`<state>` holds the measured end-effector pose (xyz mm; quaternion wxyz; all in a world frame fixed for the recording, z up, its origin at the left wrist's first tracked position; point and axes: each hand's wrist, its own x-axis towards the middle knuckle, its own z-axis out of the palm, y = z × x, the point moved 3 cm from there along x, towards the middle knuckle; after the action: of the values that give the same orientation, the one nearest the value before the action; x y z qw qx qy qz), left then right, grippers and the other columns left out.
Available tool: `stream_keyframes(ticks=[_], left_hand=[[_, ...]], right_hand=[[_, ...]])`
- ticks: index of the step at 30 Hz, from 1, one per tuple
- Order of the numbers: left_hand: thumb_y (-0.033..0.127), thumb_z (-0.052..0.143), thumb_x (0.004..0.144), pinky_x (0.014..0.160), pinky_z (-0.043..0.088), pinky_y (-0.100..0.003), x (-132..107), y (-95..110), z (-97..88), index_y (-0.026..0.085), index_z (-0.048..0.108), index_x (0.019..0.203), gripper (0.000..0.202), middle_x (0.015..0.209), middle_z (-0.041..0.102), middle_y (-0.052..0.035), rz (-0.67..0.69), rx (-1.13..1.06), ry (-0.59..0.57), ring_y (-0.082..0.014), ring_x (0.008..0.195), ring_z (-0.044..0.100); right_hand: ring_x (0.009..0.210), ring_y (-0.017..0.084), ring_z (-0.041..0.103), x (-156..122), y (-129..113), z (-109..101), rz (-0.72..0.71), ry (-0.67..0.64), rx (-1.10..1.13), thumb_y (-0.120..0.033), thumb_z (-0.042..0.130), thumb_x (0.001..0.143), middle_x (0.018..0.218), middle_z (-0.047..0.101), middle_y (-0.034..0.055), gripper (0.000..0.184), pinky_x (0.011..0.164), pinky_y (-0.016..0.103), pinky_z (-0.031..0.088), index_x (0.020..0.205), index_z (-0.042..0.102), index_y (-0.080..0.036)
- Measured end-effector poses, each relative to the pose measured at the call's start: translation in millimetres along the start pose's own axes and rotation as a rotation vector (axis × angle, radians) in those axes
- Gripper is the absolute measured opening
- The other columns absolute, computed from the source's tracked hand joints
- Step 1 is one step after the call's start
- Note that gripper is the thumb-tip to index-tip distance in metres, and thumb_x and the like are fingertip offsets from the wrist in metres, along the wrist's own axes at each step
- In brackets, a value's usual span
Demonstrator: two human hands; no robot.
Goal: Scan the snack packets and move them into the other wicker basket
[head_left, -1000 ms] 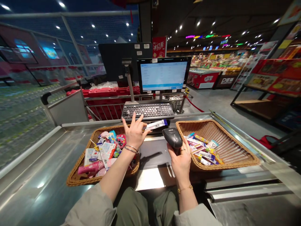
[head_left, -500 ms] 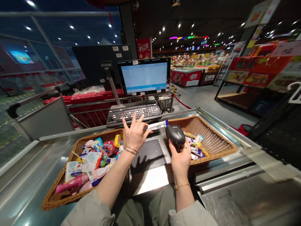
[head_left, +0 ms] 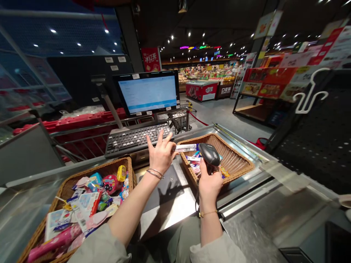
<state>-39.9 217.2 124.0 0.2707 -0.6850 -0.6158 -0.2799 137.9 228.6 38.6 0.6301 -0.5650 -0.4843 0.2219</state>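
the left hand (head_left: pixel 161 156) pinches a slim wrapped stick (head_left: pixel 187 147) between thumb and finger, the other fingers spread before the right end of the keyboard (head_left: pixel 134 139). 2 thin bangles (head_left: pixel 155 174) circle that wrist. the right hand (head_left: pixel 211 185) grips a black handheld scanner (head_left: pixel 210 153), its head overlapping the stick's far end; contact cannot be told. on the metal counter (head_left: pixel 35 189), the left basket (head_left: pixel 133 177) holds a heap of small packets (head_left: pixel 89 202), with a pink tube (head_left: pixel 57 241) and a yellow container (head_left: pixel 121 173) among them. the right basket (head_left: pixel 235 157), partly behind the scanner, holds fewer packets. past the keyboard stands a lit monitor (head_left: pixel 149 93).
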Motion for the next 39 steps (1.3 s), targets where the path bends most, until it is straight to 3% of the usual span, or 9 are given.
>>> stream_keyframes(ticks=[3, 8, 13, 18, 25, 32, 39], left_hand=[[0.025, 0.067, 0.084, 0.113, -0.004, -0.076, 9, 12, 12.6, 0.023, 0.065, 0.092, 0.009, 0.139, 0.059, -0.0076, 0.047, -0.014, -0.015, -0.0356, 0.145, 0.030], [0.026, 0.060, 0.089, 0.113, -0.006, -0.075, 22, 42, 36.5, 0.024, 0.064, 0.105, 0.017, 0.146, 0.051, -0.0066, 0.105, -0.056, -0.075, -0.0322, 0.147, 0.025], [0.028, 0.061, 0.087, 0.113, -0.008, -0.074, 18, 51, 38.3, 0.024, 0.058, 0.124, 0.038, 0.151, 0.044, -0.0096, 0.085, -0.080, -0.110, -0.0316, 0.148, 0.022], [0.035, 0.060, 0.089, 0.113, -0.009, -0.074, -1, 34, 22.2, 0.024, 0.058, 0.124, 0.037, 0.151, 0.044, -0.0097, -0.003, -0.065, -0.107, -0.0328, 0.148, 0.024], [0.036, 0.059, 0.090, 0.113, -0.004, -0.074, -36, 12, -2.0, 0.025, 0.059, 0.124, 0.036, 0.149, 0.047, -0.0113, -0.121, -0.063, -0.073, -0.0346, 0.145, 0.030], [0.038, 0.060, 0.090, 0.112, 0.005, -0.076, -72, -21, -28.7, 0.026, 0.057, 0.125, 0.037, 0.149, 0.046, -0.0118, -0.247, -0.047, -0.079, -0.0355, 0.145, 0.030], [0.038, 0.059, 0.091, 0.111, 0.008, -0.076, -118, -61, -57.0, 0.026, 0.054, 0.128, 0.039, 0.151, 0.045, -0.0116, -0.402, 0.020, -0.100, -0.0349, 0.146, 0.028]], right_hand=[[0.094, 0.031, 0.067, 5, -1, -7, 0.120, 0.087, -0.039, -0.066, 0.059, 0.079, 0.099, 0.073, 0.0207, 0.065, 0.082, 0.038, 0.049, 0.108, 0.071, -0.008], [0.078, 0.032, 0.068, 7, -1, -13, 0.202, 0.134, -0.099, -0.068, 0.061, 0.076, 0.085, 0.073, 0.0205, 0.062, 0.070, 0.038, 0.048, 0.092, 0.075, -0.010], [0.066, 0.031, 0.065, 11, 3, -18, 0.223, 0.176, -0.164, -0.070, 0.062, 0.073, 0.073, 0.072, 0.0185, 0.060, 0.061, 0.036, 0.045, 0.084, 0.076, -0.012], [0.067, 0.030, 0.066, 11, 0, -20, 0.223, 0.167, -0.159, -0.069, 0.062, 0.074, 0.076, 0.073, 0.0195, 0.060, 0.061, 0.036, 0.044, 0.084, 0.076, -0.011], [0.090, 0.032, 0.068, 0, -7, -9, 0.189, 0.037, -0.021, -0.065, 0.063, 0.075, 0.097, 0.073, 0.0208, 0.061, 0.079, 0.039, 0.048, 0.099, 0.073, -0.010], [0.096, 0.029, 0.067, -21, -25, 11, 0.093, -0.161, 0.095, -0.059, 0.064, 0.077, 0.102, 0.072, 0.0198, 0.059, 0.087, 0.039, 0.048, 0.107, 0.070, -0.008], [0.091, 0.026, 0.066, -55, -47, 33, 0.049, -0.460, 0.105, -0.058, 0.066, 0.076, 0.098, 0.073, 0.0135, 0.054, 0.087, 0.040, 0.047, 0.106, 0.070, -0.013]])
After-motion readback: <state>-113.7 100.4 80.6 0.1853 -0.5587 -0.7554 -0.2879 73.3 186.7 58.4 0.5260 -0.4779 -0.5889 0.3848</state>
